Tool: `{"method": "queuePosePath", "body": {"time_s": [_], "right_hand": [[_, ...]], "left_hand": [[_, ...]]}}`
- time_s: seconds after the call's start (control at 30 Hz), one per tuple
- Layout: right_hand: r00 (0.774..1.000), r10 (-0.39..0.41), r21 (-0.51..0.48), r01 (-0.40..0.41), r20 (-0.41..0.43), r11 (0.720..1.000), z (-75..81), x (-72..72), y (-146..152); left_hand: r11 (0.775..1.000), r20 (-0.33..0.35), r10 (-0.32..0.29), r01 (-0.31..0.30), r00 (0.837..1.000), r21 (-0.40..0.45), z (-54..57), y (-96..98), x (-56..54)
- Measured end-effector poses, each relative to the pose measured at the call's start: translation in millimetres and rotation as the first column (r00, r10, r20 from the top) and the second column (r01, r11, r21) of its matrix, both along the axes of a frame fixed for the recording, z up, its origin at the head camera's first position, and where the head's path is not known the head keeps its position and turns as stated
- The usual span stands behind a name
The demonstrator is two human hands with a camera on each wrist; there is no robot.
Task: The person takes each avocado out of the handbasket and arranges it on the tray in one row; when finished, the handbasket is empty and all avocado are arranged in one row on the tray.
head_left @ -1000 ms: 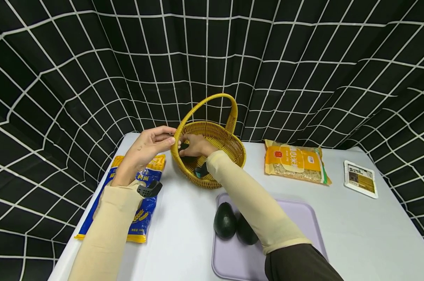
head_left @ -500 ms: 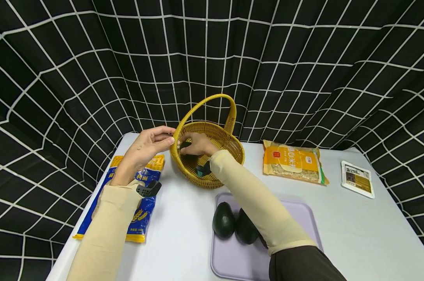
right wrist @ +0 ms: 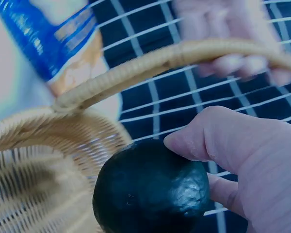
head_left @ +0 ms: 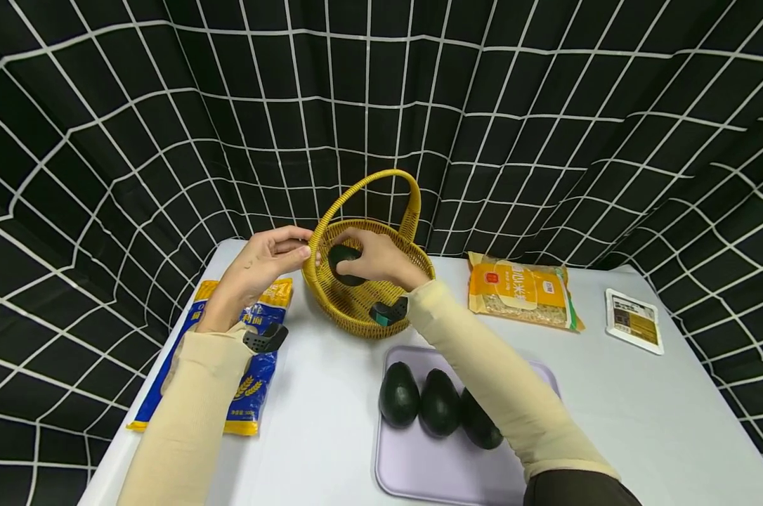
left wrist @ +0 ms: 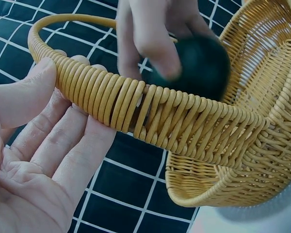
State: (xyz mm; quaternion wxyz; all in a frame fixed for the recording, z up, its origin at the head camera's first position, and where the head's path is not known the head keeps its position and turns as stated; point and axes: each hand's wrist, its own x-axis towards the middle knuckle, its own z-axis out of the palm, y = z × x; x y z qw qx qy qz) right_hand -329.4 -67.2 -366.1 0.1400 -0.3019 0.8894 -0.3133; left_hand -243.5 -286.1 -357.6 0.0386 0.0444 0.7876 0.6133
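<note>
My left hand (head_left: 251, 270) grips the left side of the handle (left wrist: 97, 94) of a yellow wicker basket (head_left: 356, 325), thumb on one side and fingers on the other. The basket leans slightly to the left. In my right hand (head_left: 384, 261) is a dark green avocado (right wrist: 145, 189), pinched between thumb and fingers. It is over the basket's left part, close beside the handle in the left wrist view. Three more avocados (head_left: 440, 403) lie side by side on a lilac tray (head_left: 432, 471) at the front; my right forearm partly covers the rightmost one.
A blue and yellow noodle packet (head_left: 255, 379) lies under my left forearm. Behind the tray, to the right, are an orange grain bag (head_left: 520, 292) and a small white-edged packet (head_left: 634, 322). A black gridded curtain (head_left: 394, 91) surrounds the white table (head_left: 318, 422).
My right hand has risen inside the basket and shifted right with the avocado, which now shows more. The rightmost avocado on the tray has come into view. My left hand stays on the handle.
</note>
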Motion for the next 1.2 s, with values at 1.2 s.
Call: {"method": "queuePosePath", "body": {"time_s": [1.2], "right_hand": [[0.956, -0.291, -0.176, 0.291, 0.029, 0.94, 8.1, 107.2, 199]], "left_hand": [[0.997, -0.025, -0.044, 0.045, 0.999, 0.069, 3.1, 2.8, 5.0]]}}
